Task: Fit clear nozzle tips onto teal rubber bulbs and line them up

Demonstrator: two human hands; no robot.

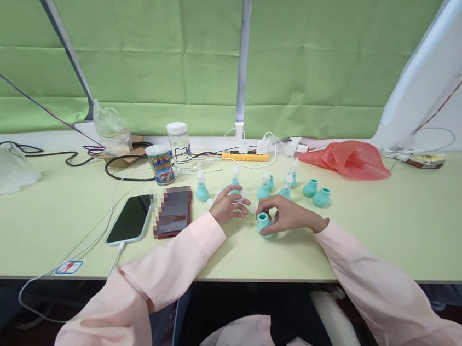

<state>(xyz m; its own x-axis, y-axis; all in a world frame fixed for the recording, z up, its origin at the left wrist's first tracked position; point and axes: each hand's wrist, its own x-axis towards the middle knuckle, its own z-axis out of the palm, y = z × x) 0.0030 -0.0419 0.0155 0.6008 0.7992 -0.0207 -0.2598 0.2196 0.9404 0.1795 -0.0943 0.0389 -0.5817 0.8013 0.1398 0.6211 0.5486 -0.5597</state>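
Note:
My right hand (289, 215) rests on the pale green table (385, 223) and grips a small teal rubber bulb (263, 223) standing upright. My left hand (228, 205) is just left of it, fingers pinched on a small clear plastic piece (245, 198). Behind the hands stand several teal bulbs with clear nozzles fitted (202, 189) and two bare teal bulbs (315, 192) to the right. Both arms wear pale pink sleeves.
Two phones (131, 219) lie left of my hands, one on a white charging cable. A printed cup (160, 164), a clear bottle (179, 145), a yellow power strip (246, 156), a red plastic bag (347, 159) and a green backdrop stand behind.

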